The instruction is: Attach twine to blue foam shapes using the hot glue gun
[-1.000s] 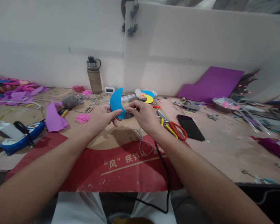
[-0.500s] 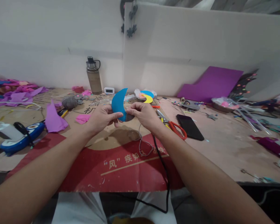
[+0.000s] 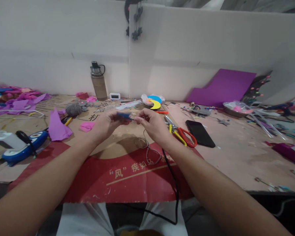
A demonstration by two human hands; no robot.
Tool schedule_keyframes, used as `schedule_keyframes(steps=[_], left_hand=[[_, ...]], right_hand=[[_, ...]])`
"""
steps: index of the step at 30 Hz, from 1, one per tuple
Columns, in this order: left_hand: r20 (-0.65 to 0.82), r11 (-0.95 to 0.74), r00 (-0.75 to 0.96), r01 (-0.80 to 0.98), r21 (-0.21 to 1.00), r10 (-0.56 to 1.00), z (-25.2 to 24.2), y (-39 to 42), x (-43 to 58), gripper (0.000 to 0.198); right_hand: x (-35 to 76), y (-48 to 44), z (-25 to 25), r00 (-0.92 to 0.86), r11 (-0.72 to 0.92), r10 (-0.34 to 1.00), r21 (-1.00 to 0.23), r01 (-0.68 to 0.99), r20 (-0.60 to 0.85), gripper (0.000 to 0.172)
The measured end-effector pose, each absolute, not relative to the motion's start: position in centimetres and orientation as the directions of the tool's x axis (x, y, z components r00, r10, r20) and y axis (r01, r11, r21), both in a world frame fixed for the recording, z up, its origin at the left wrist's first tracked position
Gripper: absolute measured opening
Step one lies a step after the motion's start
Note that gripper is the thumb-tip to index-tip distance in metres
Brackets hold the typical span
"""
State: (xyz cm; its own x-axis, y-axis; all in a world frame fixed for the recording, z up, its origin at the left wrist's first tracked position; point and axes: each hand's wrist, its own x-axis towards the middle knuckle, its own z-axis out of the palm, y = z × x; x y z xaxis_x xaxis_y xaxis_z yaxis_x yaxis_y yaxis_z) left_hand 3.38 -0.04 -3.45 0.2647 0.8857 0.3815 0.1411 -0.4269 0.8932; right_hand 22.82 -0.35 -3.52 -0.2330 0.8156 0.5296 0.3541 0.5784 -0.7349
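Observation:
My left hand (image 3: 106,124) and my right hand (image 3: 153,124) meet above the middle of the table. Both pinch a blue crescent-shaped foam piece (image 3: 124,115), which now lies nearly flat and shows only as a thin blue edge between the fingertips. A grey string (image 3: 147,147) hangs from under my right hand onto the red and brown cardboard sheet (image 3: 127,177). A black cable (image 3: 173,183) runs along my right forearm down off the table.
Red-and-yellow scissors (image 3: 180,132) and a black phone (image 3: 199,133) lie right of my hands. A water bottle (image 3: 98,82) stands at the back. Purple and pink scraps (image 3: 56,126), a blue device (image 3: 22,147), a purple sheet (image 3: 223,87) and craft clutter surround the area.
The blue crescent stood upright between my hands before. It has tipped flat, so only its edge shows now. Both hands stay in about the same place.

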Motion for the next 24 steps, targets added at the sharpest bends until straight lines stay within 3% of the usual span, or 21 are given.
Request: schedule_keyframes(steps=[5,9,14,18,24], left_hand=[[0.176,-0.141,0.12,-0.258,0.956,0.977,-2.5,-0.7,4.1,0.026],[0.082,-0.054,0.139,-0.197,0.979,0.987,-1.8,-1.3,4.3,0.025],[-0.077,0.064,0.233,0.064,0.996,0.969,-2.0,-1.4,4.4,0.02],[-0.035,0.025,0.146,0.073,0.997,0.989,-2.2,-1.4,4.8,0.013],[0.09,-0.092,0.019,0.134,0.987,0.996,-2.3,-1.6,4.8,0.012]], right_hand=[[22.7,-0.8,-3.8,-0.218,0.778,0.561,-0.419,0.468,0.799,0.012],[22.7,-0.6,-4.3,-0.272,0.812,0.484,-0.312,0.493,0.832,0.012],[22.5,-0.1,-4.8,-0.337,0.8,0.498,-0.272,0.535,0.799,0.01],[22.4,-0.4,-4.6,-0.336,0.757,0.551,-0.288,0.586,0.763,0.014],[21.5,-1.4,-4.2,-0.329,0.647,0.725,-0.435,0.627,0.604,0.014]])
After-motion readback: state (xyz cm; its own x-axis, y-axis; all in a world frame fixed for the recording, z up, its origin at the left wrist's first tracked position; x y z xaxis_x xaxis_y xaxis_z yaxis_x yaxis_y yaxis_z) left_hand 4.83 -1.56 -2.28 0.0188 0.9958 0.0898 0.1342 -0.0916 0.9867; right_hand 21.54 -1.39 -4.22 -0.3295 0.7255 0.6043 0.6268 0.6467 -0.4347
